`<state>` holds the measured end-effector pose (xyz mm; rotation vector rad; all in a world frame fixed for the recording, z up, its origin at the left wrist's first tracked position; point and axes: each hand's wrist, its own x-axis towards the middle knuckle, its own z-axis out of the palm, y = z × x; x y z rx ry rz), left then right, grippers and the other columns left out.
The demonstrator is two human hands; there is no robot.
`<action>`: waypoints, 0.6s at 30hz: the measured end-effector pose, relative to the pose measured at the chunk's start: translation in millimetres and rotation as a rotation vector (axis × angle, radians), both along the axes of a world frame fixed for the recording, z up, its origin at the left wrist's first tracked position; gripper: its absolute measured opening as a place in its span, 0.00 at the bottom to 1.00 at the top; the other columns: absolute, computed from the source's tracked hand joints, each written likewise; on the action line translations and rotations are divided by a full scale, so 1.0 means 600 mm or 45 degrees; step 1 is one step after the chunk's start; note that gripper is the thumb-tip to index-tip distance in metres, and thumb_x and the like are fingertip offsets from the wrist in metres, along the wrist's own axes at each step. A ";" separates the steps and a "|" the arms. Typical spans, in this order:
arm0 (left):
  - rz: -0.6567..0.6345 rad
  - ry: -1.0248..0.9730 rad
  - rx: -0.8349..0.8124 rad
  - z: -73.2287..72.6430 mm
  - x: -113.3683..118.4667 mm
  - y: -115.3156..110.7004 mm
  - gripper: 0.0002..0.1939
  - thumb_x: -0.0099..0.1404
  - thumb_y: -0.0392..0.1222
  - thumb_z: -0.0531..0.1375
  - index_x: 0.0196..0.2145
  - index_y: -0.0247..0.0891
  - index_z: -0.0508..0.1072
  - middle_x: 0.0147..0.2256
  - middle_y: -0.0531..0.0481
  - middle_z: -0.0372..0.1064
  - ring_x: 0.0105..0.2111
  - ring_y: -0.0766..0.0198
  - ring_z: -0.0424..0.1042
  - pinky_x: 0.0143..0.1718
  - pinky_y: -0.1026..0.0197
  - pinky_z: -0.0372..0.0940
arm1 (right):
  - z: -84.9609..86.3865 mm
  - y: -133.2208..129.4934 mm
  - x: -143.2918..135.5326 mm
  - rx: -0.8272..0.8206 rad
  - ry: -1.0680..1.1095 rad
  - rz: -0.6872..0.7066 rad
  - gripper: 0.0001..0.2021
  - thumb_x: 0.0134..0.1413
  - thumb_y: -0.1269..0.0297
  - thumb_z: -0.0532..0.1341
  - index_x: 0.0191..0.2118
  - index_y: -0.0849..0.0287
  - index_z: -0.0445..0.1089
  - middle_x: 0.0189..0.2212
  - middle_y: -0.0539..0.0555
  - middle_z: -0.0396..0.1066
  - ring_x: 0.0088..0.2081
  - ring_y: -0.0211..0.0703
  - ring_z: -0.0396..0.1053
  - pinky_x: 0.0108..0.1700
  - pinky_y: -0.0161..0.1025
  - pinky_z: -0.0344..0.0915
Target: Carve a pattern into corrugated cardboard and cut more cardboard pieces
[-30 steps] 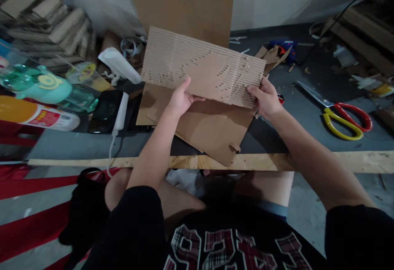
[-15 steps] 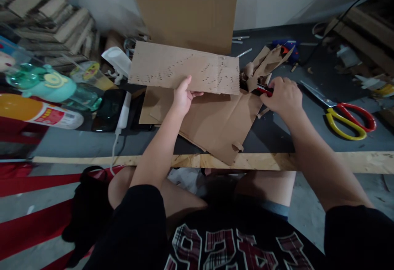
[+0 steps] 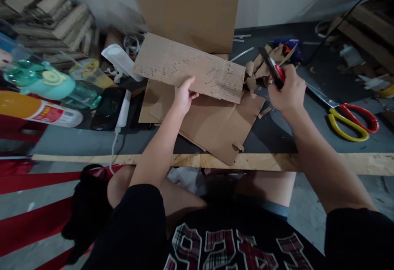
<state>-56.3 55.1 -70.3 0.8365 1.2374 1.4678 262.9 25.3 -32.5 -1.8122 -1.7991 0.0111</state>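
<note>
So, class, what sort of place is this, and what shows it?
Probably a craft workbench: a ridged cardboard strip in the left hand, a red-and-black cutter in the right hand, and scissors on the table.

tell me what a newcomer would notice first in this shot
Probably the ridged cardboard strip, dotted with small slits and held up by the left hand above flat cardboard. Next, perhaps, the red and black cutter in the right hand, and the scissors with one red and one yellow handle, lying at the right of the table.
</note>
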 end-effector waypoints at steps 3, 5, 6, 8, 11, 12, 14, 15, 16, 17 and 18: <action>-0.035 0.006 0.005 0.010 0.008 -0.007 0.17 0.57 0.57 0.67 0.37 0.44 0.76 0.39 0.51 0.81 0.23 0.68 0.70 0.20 0.62 0.58 | 0.000 -0.015 -0.019 0.109 0.140 0.142 0.17 0.56 0.60 0.57 0.51 0.54 0.67 0.38 0.56 0.76 0.39 0.51 0.74 0.45 0.48 0.69; -0.083 -0.019 0.017 0.018 0.018 -0.015 0.18 0.59 0.59 0.66 0.36 0.43 0.75 0.35 0.51 0.80 0.19 0.70 0.66 0.18 0.63 0.56 | -0.004 -0.027 -0.035 0.123 0.181 0.288 0.16 0.55 0.57 0.57 0.48 0.55 0.69 0.35 0.55 0.76 0.34 0.48 0.73 0.41 0.45 0.69; -0.119 -0.035 0.018 0.022 0.024 -0.020 0.18 0.60 0.60 0.65 0.36 0.42 0.75 0.33 0.50 0.79 0.18 0.70 0.66 0.18 0.63 0.55 | -0.007 -0.032 -0.043 0.118 0.183 0.388 0.16 0.55 0.55 0.58 0.47 0.55 0.70 0.34 0.55 0.76 0.33 0.47 0.73 0.39 0.44 0.69; -0.227 -0.064 -0.004 0.026 0.038 -0.029 0.18 0.62 0.58 0.63 0.36 0.40 0.75 0.30 0.49 0.78 0.19 0.69 0.68 0.18 0.64 0.56 | -0.011 -0.043 -0.056 0.095 0.147 0.568 0.20 0.52 0.51 0.61 0.47 0.55 0.73 0.34 0.55 0.77 0.32 0.47 0.74 0.37 0.43 0.68; -0.468 -0.080 -0.076 0.024 0.055 -0.044 0.15 0.63 0.53 0.59 0.32 0.37 0.75 0.25 0.47 0.77 0.20 0.65 0.72 0.18 0.64 0.56 | -0.018 -0.052 -0.067 0.038 0.029 0.631 0.28 0.49 0.49 0.65 0.54 0.56 0.74 0.32 0.53 0.78 0.32 0.48 0.75 0.35 0.42 0.67; -0.557 -0.088 -0.096 0.023 0.059 -0.049 0.15 0.63 0.52 0.57 0.31 0.37 0.75 0.24 0.46 0.76 0.20 0.64 0.71 0.17 0.64 0.55 | -0.021 -0.052 -0.067 0.025 -0.019 0.626 0.28 0.49 0.50 0.65 0.56 0.55 0.74 0.31 0.53 0.79 0.31 0.48 0.75 0.34 0.42 0.66; -0.723 -0.102 -0.106 0.022 0.062 -0.057 0.16 0.62 0.51 0.56 0.28 0.36 0.74 0.22 0.44 0.75 0.20 0.64 0.71 0.16 0.64 0.54 | -0.026 -0.049 -0.064 0.018 -0.108 0.630 0.25 0.50 0.54 0.64 0.54 0.53 0.77 0.34 0.53 0.81 0.34 0.49 0.77 0.35 0.41 0.67; -0.789 -0.106 -0.093 0.022 0.062 -0.061 0.17 0.61 0.52 0.56 0.28 0.36 0.75 0.22 0.44 0.75 0.20 0.64 0.71 0.16 0.64 0.55 | -0.028 -0.047 -0.062 0.026 -0.144 0.635 0.23 0.50 0.57 0.63 0.52 0.52 0.78 0.36 0.53 0.81 0.36 0.50 0.78 0.35 0.42 0.67; -0.841 -0.105 -0.068 0.023 0.059 -0.063 0.18 0.60 0.54 0.56 0.28 0.36 0.75 0.23 0.43 0.76 0.21 0.63 0.72 0.16 0.64 0.56 | -0.029 -0.044 -0.058 0.038 -0.169 0.638 0.21 0.50 0.59 0.62 0.50 0.52 0.79 0.38 0.53 0.82 0.38 0.51 0.78 0.36 0.42 0.67; -0.880 -0.098 -0.031 0.023 0.056 -0.064 0.19 0.59 0.56 0.57 0.29 0.36 0.76 0.25 0.42 0.76 0.22 0.63 0.73 0.17 0.64 0.57 | -0.030 -0.042 -0.055 0.051 -0.183 0.635 0.20 0.49 0.60 0.61 0.49 0.52 0.80 0.39 0.54 0.82 0.39 0.52 0.79 0.37 0.42 0.68; -0.897 -0.081 0.024 0.024 0.052 -0.064 0.20 0.58 0.57 0.59 0.30 0.36 0.77 0.26 0.42 0.77 0.25 0.61 0.75 0.18 0.63 0.60 | -0.031 -0.039 -0.051 0.073 -0.186 0.609 0.20 0.48 0.61 0.61 0.48 0.53 0.80 0.39 0.55 0.82 0.39 0.53 0.79 0.37 0.43 0.68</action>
